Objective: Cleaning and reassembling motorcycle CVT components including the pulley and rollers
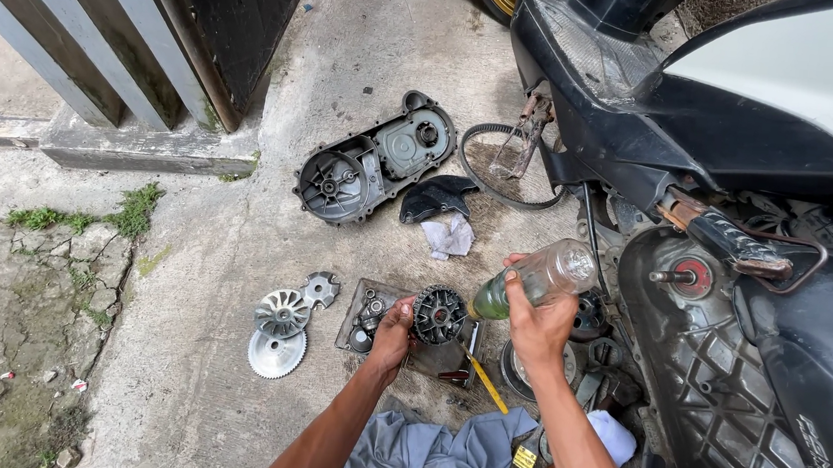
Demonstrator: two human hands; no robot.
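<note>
My left hand (pixel 393 334) grips a dark round clutch part (pixel 440 314) and holds it over a small metal tray (pixel 357 311) on the concrete. My right hand (pixel 537 323) holds a clear plastic bottle (pixel 536 278) with greenish liquid at its low end. The bottle is tilted, its mouth pointing down at the clutch part. Both forearms reach in from the bottom of the view.
A scooter (pixel 742 192) with its open engine case fills the right side. On the ground lie a black crankcase cover (pixel 373 158), a drive belt (pixel 513 167), a white rag (pixel 449 235), silver pulley discs (pixel 279 332), a yellow-handled tool (pixel 486 383) and a grey cloth (pixel 432 456).
</note>
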